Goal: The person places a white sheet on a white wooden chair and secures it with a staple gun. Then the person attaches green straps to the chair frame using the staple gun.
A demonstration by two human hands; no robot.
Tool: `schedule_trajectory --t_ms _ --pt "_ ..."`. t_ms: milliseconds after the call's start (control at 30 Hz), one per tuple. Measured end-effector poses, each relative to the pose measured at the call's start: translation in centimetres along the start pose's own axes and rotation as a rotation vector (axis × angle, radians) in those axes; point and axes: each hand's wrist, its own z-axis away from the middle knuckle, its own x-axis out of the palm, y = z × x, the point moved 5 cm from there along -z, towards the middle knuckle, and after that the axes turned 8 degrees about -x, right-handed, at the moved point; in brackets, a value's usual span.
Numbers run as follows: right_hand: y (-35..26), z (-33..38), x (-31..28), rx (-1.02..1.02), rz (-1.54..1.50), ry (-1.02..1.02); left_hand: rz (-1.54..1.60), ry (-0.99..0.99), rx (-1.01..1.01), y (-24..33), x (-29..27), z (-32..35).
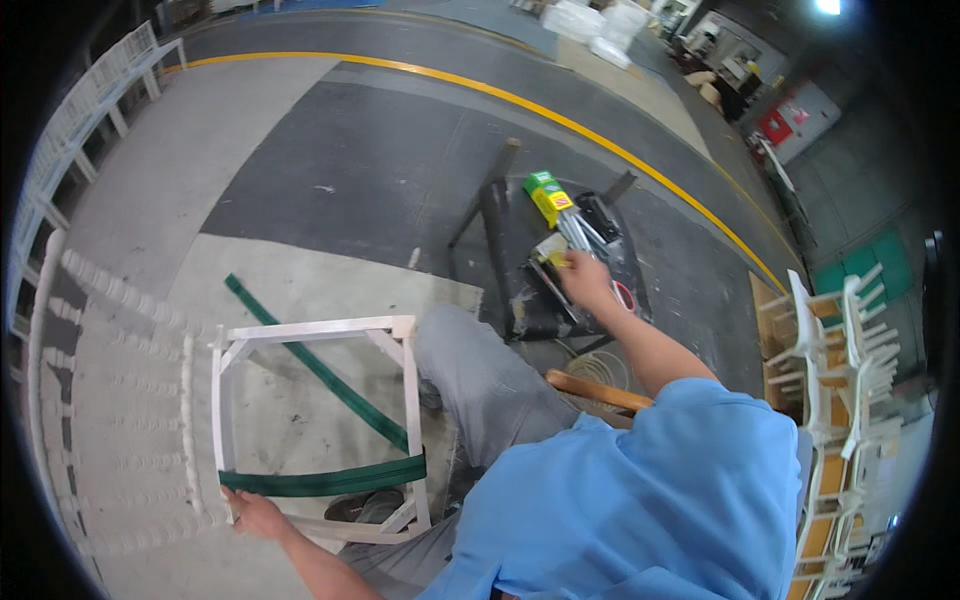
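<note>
A white wooden chair frame point(310, 328) lies in front of me on the left, its square seat opening crossed by green webbing point(320, 483). The band runs between the frame's sides, and a loose length trails diagonally across the opening past the far rail. My left hand point(258, 513) is closed on the frame's near left corner, by the end of the band. Out to the right, my right hand point(588, 280) is over a worn dark chair seat point(530, 312). Its fingers are closed beside a small yellowish item; what they hold is hidden.
On the dark seat lie a green and yellow box point(548, 198), metal tools point(585, 230) and a red roll point(625, 295). A coiled hose point(600, 368) rests below. White chairs point(825, 350) stack at right; a white slatted bench point(90, 100) stands far left.
</note>
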Motion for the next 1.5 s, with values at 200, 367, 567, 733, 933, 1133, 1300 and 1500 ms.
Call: schedule_trajectory --t_ms 200,367,567,733,933,1133,1300,1500 --pt "5.1 -4.0 3.6 0.022 0.121 -0.257 0.125 0.255 0.172 -1.3 -2.4 -3.1" --pt "2.7 -7.2 4.9 -0.058 0.073 -0.312 0.347 0.177 -0.175 -5.6 -1.9 -1.6" --pt "-6.9 -2.7 2.1 -0.225 -0.451 -0.335 0.373 0.064 -0.171 -1.9 -2.1 -0.5" --pt "-30.3 3.9 2.9 -0.437 -0.739 -0.785 0.347 0.164 -0.195 -3.6 -2.7 -0.6" --pt "-49.9 19.1 13.0 -0.611 -0.731 -1.28 0.448 0.212 -0.153 -3.7 -2.8 -0.8" --pt "-56.4 28.1 23.1 -0.67 -0.792 -1.315 0.478 0.183 -0.177 -3.5 -3.0 -0.6" --pt "-58.3 30.4 25.3 -0.731 -0.78 -1.25 0.447 0.216 -0.206 -4.4 -2.8 -0.7" --pt "-58.9 30.7 26.3 -0.737 -0.738 -1.233 0.494 0.075 -0.237 -4.2 -2.5 -1.0"
